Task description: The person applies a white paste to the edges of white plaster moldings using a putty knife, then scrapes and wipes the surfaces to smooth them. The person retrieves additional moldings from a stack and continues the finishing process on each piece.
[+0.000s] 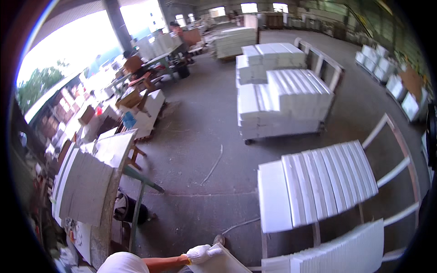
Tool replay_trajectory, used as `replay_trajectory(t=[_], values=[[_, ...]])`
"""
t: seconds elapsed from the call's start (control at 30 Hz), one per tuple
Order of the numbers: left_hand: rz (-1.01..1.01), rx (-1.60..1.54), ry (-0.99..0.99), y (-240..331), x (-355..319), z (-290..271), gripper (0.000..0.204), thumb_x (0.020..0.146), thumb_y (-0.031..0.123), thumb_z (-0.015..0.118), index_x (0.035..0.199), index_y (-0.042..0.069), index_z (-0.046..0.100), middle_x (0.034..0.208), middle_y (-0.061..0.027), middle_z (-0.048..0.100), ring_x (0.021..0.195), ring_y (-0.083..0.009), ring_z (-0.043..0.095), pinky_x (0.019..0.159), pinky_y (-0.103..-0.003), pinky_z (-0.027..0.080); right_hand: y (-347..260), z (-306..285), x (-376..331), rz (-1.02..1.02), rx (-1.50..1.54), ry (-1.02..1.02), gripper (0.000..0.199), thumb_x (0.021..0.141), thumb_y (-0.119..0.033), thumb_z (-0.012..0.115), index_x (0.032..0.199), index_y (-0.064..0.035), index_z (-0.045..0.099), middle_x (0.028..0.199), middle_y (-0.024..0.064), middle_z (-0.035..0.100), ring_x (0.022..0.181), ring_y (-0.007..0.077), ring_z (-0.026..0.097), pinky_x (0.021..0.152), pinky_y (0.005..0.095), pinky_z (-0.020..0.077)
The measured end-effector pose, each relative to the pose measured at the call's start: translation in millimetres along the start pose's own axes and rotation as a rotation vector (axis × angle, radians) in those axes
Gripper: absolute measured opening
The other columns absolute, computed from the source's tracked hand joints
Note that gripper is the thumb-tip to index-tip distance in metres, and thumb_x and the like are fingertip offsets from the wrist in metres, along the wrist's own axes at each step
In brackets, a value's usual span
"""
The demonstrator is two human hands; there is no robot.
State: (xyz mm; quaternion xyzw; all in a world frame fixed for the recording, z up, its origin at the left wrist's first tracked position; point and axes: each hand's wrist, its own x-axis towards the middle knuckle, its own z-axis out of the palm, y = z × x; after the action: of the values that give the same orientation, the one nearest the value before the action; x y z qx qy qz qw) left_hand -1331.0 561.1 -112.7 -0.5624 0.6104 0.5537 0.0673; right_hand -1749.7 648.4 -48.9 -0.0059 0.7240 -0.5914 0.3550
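My left hand point(200, 254), in a white knit glove with a yellow cuff, is at the bottom of the view. It grips the upper left edge of a flat white panel point(223, 262), whose lower part runs out of the picture. My left forearm comes in from a white sleeve at the lower left. Right of the panel stands a tightly packed row of thin white panels point(337, 252) on a rack. Beyond that row, a leaning stack of thicker white panels point(318, 184) rests on a metal-framed cart. My right hand is out of view.
A workbench point(119, 159) with a stack of grey-white boards point(84, 186) stands at left, a dark bucket point(132, 211) beneath it. Ahead is a loaded trolley point(282, 109). A cord point(241, 224) lies on the floor. People work at far benches.
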Motion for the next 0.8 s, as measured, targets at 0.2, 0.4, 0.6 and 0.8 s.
replay_trajectory(t=[0.2, 0.4, 0.6, 0.8], values=[[-0.096, 0.006, 0.169, 42, -42, -186, 0.065, 0.092, 0.063, 0.045, 0.099, 0.003, 0.072, 0.087, -0.0207, 0.07, 0.089, -0.034, 0.068, 0.078, -0.045, 0.049, -62, 184, -58, -0.032, -0.149, -0.185, 0.057, 0.099, -0.038, 0.053, 0.139, 0.0023, 0.046, 0.138, 0.0148, 0.052, 0.125, 0.0251, 0.049, 0.11, 0.0381, 0.0367], [-0.223, -0.299, 0.427, -29, -96, -312, 0.077, 0.09, 0.069, 0.043, 0.11, -0.002, 0.068, 0.099, -0.0206, 0.07, 0.098, -0.034, 0.067, 0.085, -0.041, 0.049, -102, 302, -108, -0.05, -0.27, -0.411, 0.06, 0.1, -0.04, 0.053, 0.141, 0.0028, 0.044, 0.14, 0.0148, 0.051, 0.127, 0.025, 0.047, 0.111, 0.0378, 0.0359], [0.062, -0.694, 0.693, 25, -133, -365, 0.058, 0.09, 0.057, 0.06, 0.108, 0.002, 0.067, 0.095, -0.0065, 0.068, 0.09, -0.0152, 0.06, 0.081, -0.034, 0.048, -130, 360, -102, -0.037, -0.377, -0.555, 0.062, 0.1, -0.041, 0.053, 0.143, 0.0033, 0.042, 0.142, 0.0149, 0.049, 0.129, 0.0249, 0.046, 0.111, 0.0375, 0.0351], [-0.112, -0.82, 0.73, 29, -75, -375, 0.057, 0.089, 0.056, 0.061, 0.105, 0.002, 0.069, 0.092, -0.0089, 0.069, 0.089, -0.0164, 0.061, 0.081, -0.035, 0.048, -158, 405, -68, -0.145, -0.55, -0.709, 0.065, 0.101, -0.042, 0.053, 0.145, 0.0038, 0.041, 0.144, 0.0149, 0.047, 0.131, 0.0248, 0.044, 0.112, 0.0372, 0.0343]])
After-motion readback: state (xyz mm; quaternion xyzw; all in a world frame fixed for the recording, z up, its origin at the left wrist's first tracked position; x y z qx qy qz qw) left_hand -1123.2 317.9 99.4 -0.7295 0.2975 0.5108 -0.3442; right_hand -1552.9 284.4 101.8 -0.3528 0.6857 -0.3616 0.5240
